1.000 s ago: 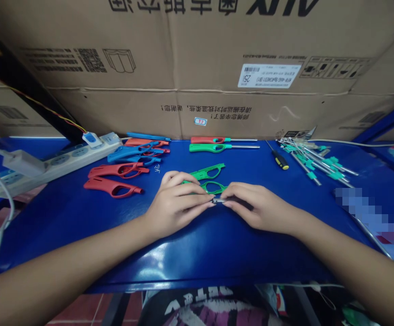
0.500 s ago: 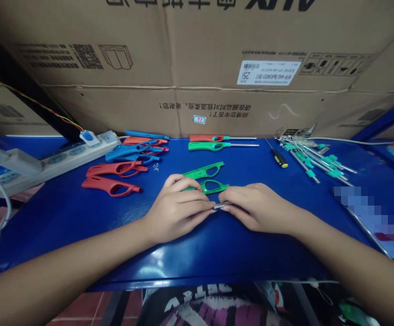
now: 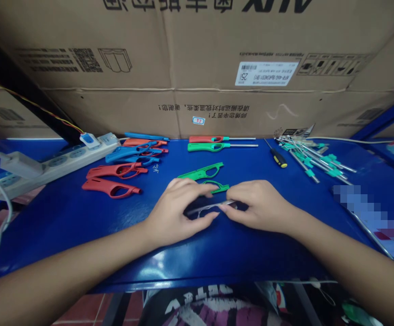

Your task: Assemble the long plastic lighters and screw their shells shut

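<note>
My right hand (image 3: 258, 203) pinches a thin metal rod (image 3: 209, 208), blurred, which points left into the space between my left thumb and fingers. My left hand (image 3: 175, 213) has its thumb and fingers apart around the rod's far end; a thin wire shows below it. Just beyond my hands lie two green lighter shell halves (image 3: 202, 172), the nearer partly hidden by my left hand. Red shell halves (image 3: 112, 188) and blue ones (image 3: 132, 151) are at the left. Farther back, a red lighter (image 3: 205, 139) and a green lighter (image 3: 202, 147) lie side by side.
A white power strip (image 3: 57, 160) runs along the left. Small screws (image 3: 155, 169) lie near the red shells. A screwdriver (image 3: 278, 158) and several metal rods with teal parts (image 3: 314, 158) are at the right. A large cardboard box (image 3: 190, 54) stands behind the blue table (image 3: 122, 262).
My left thumb and fingers have spread from their pinch on the metal piece. More of the rod now shows between my hands, still held by my right hand.
</note>
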Available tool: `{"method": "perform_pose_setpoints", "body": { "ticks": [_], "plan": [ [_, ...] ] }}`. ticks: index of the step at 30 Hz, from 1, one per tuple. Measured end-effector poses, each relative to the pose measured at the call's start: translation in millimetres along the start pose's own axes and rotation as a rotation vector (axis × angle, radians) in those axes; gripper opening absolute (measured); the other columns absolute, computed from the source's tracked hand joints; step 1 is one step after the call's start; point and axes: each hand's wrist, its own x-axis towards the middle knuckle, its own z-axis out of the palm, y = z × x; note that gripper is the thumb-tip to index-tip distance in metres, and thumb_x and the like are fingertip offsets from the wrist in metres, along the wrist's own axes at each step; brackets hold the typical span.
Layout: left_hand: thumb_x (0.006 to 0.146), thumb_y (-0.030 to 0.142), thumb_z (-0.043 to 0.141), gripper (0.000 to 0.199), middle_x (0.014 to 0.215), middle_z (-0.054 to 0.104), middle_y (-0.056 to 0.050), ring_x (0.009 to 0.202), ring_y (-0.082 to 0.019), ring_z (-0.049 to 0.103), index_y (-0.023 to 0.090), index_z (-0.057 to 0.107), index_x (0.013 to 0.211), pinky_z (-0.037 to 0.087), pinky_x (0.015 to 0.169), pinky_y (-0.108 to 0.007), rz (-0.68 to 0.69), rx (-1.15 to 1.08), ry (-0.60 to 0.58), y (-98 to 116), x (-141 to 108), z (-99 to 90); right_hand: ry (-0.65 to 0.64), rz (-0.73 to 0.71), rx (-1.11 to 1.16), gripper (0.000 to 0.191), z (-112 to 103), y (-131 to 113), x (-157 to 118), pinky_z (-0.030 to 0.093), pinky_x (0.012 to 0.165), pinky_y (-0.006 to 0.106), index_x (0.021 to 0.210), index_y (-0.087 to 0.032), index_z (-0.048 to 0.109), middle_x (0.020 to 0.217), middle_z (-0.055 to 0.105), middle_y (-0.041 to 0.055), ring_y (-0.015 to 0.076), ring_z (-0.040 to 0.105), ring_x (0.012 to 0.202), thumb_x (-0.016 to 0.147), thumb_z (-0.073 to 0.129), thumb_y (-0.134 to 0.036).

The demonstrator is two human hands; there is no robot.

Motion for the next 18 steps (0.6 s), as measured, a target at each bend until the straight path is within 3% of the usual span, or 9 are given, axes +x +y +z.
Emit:
{"method": "perform_pose_setpoints", "body": {
  "ticks": [3, 5, 7, 14, 18],
  "plan": [
    [0.093, 0.037, 0.065, 0.048, 0.113, 0.073, -0.007, 0.105, -0.021, 0.067, 0.019, 0.053, 0.136, 0.046, 0.097, -0.034, -0.186, -0.219, -0.026, -5, 3, -2.6, 0.095, 0.033, -0.023, 0.037, -8, 9, 0, 0.028, 0.058, 0.027, 0.067, -0.019, 0.055, 0.062, 0.058, 0.0000, 0.0128, 0.053, 0.060, 0.097, 0.051, -0.041],
    [0.103, 0.037, 0.046, 0.037, 0.112, 0.074, -0.007, 0.105, -0.020, 0.068, 0.018, 0.058, 0.133, 0.048, 0.096, -0.033, -0.277, -0.340, -0.061, -10, 5, -3.7, 0.154, 0.042, -0.012, 0.035, -14, 13, 0, 0.029, 0.058, 0.027, 0.068, -0.019, 0.055, 0.063, 0.057, -0.0004, 0.0123, 0.051, 0.059, 0.097, 0.051, -0.039],
    [0.107, 0.037, 0.036, 0.040, 0.112, 0.074, -0.007, 0.105, -0.019, 0.068, 0.018, 0.066, 0.124, 0.048, 0.096, -0.032, -0.344, -0.393, -0.081, -14, 7, -3.9, 0.199, 0.046, 0.007, 0.033, -19, 15, 0, 0.031, 0.059, 0.026, 0.070, -0.019, 0.055, 0.063, 0.055, -0.0009, 0.0121, 0.050, 0.059, 0.097, 0.051, -0.037],
    [0.098, 0.033, 0.058, 0.027, 0.102, 0.077, -0.006, 0.094, -0.019, 0.069, 0.015, 0.076, 0.106, 0.052, 0.091, -0.030, -0.392, -0.500, -0.120, -14, 12, -2.3, 0.211, 0.056, 0.006, 0.029, -20, 19, 0, 0.033, 0.061, 0.027, 0.073, -0.019, 0.057, 0.068, 0.057, -0.0001, 0.0134, 0.051, 0.064, 0.096, 0.054, -0.036],
    [0.092, 0.034, 0.066, 0.024, 0.094, 0.078, -0.005, 0.082, -0.016, 0.068, 0.015, 0.076, 0.103, 0.054, 0.082, -0.028, -0.500, -0.604, -0.084, -18, 15, -3.6, 0.179, 0.053, -0.017, 0.029, -13, 28, 1, 0.034, 0.062, 0.027, 0.076, -0.019, 0.059, 0.072, 0.058, 0.0012, 0.0147, 0.054, 0.067, 0.096, 0.053, -0.038]
  ]
}}
